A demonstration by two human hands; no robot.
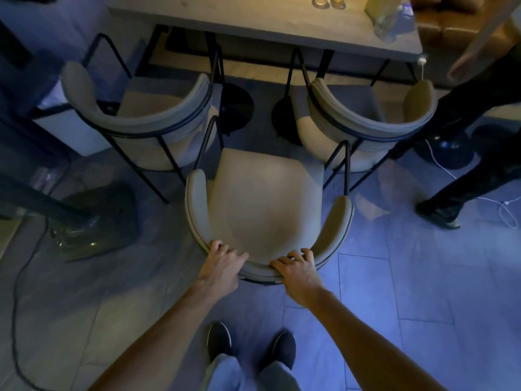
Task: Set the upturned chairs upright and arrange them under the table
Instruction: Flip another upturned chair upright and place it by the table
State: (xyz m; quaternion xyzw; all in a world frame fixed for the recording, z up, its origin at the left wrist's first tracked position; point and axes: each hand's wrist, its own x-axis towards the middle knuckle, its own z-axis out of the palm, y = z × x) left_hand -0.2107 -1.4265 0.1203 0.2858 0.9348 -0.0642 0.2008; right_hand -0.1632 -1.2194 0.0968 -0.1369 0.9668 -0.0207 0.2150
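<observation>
A beige upholstered chair point(262, 198) with a curved backrest and black metal legs stands upright just in front of me. My left hand point(222, 263) and my right hand point(298, 268) both grip the top of its backrest. Two matching chairs stand beyond it, the left chair point(146, 114) and the right chair point(363, 114), both upright and partly pushed under the wooden table point(253, 18). The near chair sits in the gap between them, its seat facing the table.
Another person's dark trouser legs and shoe point(439, 213) stand at the right, with a hand point(462, 63) near the table corner. White cables point(507, 213) trail on the tiled floor at right. A black cable point(17, 306) and a clear plastic object point(93, 224) lie at left. Glasses and a bottle stand on the table.
</observation>
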